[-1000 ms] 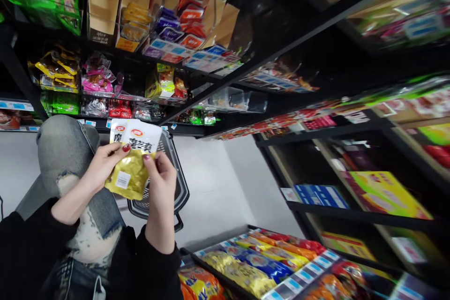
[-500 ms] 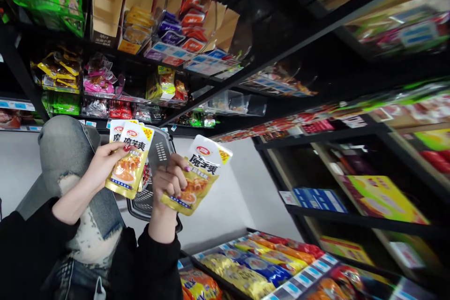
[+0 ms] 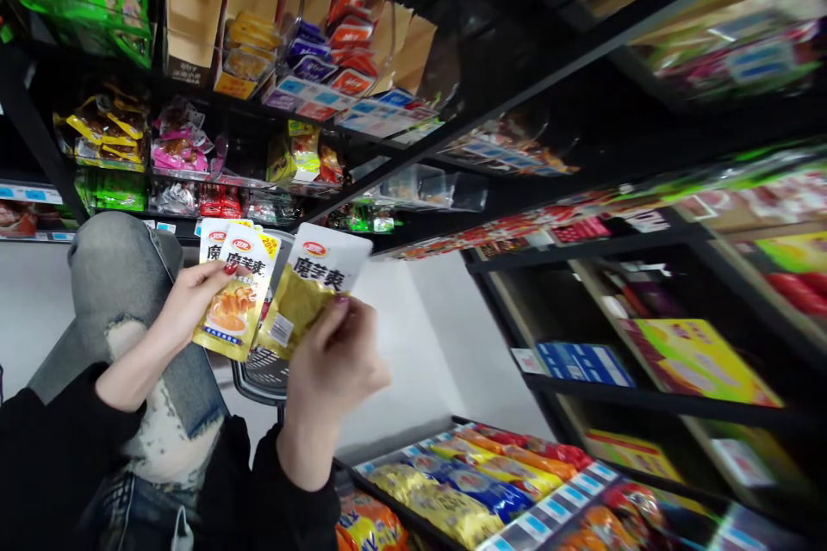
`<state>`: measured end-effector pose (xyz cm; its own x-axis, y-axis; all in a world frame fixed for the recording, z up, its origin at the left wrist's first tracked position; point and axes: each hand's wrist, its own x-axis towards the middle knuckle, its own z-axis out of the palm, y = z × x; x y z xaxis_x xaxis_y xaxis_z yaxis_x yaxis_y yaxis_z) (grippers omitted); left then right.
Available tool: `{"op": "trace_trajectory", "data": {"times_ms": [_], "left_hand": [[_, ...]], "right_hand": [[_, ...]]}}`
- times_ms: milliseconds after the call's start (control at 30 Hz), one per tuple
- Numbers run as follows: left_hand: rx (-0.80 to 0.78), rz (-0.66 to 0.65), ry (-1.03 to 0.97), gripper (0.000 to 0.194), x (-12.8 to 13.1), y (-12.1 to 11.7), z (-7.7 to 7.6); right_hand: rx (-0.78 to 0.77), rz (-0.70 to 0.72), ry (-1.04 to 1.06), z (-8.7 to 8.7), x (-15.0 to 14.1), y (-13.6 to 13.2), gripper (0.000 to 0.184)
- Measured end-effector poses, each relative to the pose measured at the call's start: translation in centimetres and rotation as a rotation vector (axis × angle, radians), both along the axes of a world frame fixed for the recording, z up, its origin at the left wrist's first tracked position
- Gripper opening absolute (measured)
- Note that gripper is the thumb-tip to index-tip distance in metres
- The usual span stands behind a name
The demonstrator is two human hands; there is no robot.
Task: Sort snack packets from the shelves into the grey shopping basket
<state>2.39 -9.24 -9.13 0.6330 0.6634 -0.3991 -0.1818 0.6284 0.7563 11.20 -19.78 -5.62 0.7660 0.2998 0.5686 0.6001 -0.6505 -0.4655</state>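
Note:
Between the thumb and fingers of my left hand (image 3: 187, 306) are two overlapping white-and-gold snack pouches (image 3: 233, 306), fronts facing me, with a food picture and a yellow 20% corner. My right hand (image 3: 339, 362) pinches another snack pouch (image 3: 310, 284) by its right side. Its plain gold back with a white label patch faces me, and it tilts to the right. This pouch is close beside the left-hand ones; whether they touch I cannot tell. Behind the pouches, a dark grey plastic basket (image 3: 262, 374) is partly hidden.
My bent knee in torn jeans (image 3: 122, 267) is at left. Ahead, black shelves hold cardboard display boxes (image 3: 197, 0) and small snack packs (image 3: 107, 133). Large bagged snacks (image 3: 452, 482) lie in a low rack at lower right. More shelving with a yellow box (image 3: 704, 353) stands at right.
My right hand has turned its pouch over, from printed front to plain back, and brought it left toward the other pouches. My left hand has stayed almost in place.

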Motion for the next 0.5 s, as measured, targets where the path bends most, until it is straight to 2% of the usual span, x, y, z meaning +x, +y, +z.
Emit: {"op": "trace_trajectory", "data": {"times_ms": [67, 133, 267, 333, 400, 467, 500], "left_hand": [[0.150, 0.005, 0.039, 0.026, 0.0, 0.1, -0.2], [0.240, 0.031, 0.059, 0.024, 0.0, 0.1, -0.3], [0.143, 0.031, 0.015, 0.027, -0.1, 0.0, -0.3], [0.097, 0.016, -0.011, 0.025, -0.1, 0.0, -0.4], [0.054, -0.014, -0.032, 0.026, -0.2, -0.2, -0.5], [0.043, -0.071, -0.042, 0.030, -0.2, -0.3, -0.6], [0.062, -0.098, -0.051, 0.032, -0.2, -0.3, -0.5]], "right_hand": [[-0.149, 0.074, -0.167, 0.1, -1.8, 0.7, 0.029], [-0.233, 0.221, -0.214, 0.1, -3.6, 1.6, 0.029], [-0.275, 0.405, -0.080, 0.3, -4.9, 2.2, 0.033], [-0.183, 0.426, 0.021, 0.2, -4.1, 2.1, 0.029], [0.010, 0.328, 0.159, -0.4, -2.6, 2.1, 0.022], [0.241, 0.248, 0.425, -1.3, -1.3, 2.2, 0.033], [0.351, 0.263, 0.618, -1.9, -0.8, 2.4, 0.042]]}}
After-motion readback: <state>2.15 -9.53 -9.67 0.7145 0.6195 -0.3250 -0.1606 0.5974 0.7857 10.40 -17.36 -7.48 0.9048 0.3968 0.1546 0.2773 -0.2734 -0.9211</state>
